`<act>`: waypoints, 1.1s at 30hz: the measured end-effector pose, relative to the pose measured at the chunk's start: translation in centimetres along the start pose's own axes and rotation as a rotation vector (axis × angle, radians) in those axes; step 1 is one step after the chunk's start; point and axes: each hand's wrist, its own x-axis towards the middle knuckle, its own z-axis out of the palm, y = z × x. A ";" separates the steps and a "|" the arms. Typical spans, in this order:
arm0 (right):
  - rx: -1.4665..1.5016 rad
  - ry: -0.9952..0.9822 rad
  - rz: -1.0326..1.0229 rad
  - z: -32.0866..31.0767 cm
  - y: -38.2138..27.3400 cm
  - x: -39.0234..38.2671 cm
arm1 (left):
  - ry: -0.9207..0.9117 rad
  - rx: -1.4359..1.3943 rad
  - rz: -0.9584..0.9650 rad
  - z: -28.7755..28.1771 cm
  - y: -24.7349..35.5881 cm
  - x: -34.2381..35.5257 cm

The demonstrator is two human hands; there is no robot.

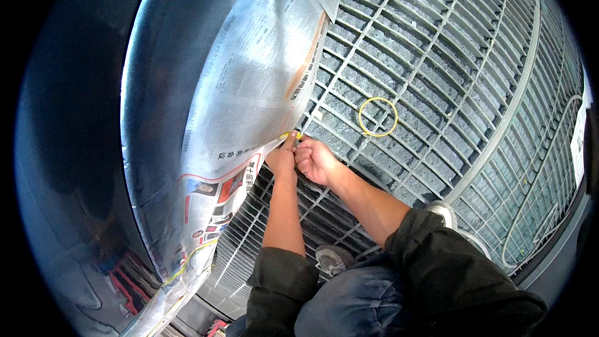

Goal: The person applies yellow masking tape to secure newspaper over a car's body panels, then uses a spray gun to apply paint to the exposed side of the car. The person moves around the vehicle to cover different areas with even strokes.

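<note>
Newspaper sheets [249, 81] cover the lower edge of a dark, glossy curved panel [75, 125], which looks like vehicle bodywork. At the sheet's right edge, a short strip of yellow tape [291, 135] shows at my fingertips. My left hand [281, 160] is closed there, its thumb up against the tape and paper edge. Beside it, my right hand [317, 161] has its fingers curled in, with the fingertips at the tape's right end. The undersides of both grips are hidden.
A thin yellow ring [378, 135], seemingly a tape roll, lies on the metal floor grating [430, 68] to the right of my hands. My shoes [334, 258] stand on the grating. A wire rack or mesh panel [530, 193] and a pale cable are at far right.
</note>
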 end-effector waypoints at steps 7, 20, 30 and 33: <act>-0.643 0.176 -0.101 2.7 0.6 -4.3 | -0.094 -0.105 -0.070 -0.7 -0.8 0.3; -2.507 0.385 -1.111 0.7 -9.5 -19.2 | -0.176 -1.203 -0.254 -7.4 -2.8 -0.8; -2.642 0.342 -1.434 1.2 -8.6 -18.4 | 0.353 -0.934 -0.397 -14.6 -13.2 -4.6; -2.356 0.487 -1.220 2.4 -5.7 -21.3 | 0.253 -0.654 -0.387 -11.7 -9.6 -9.1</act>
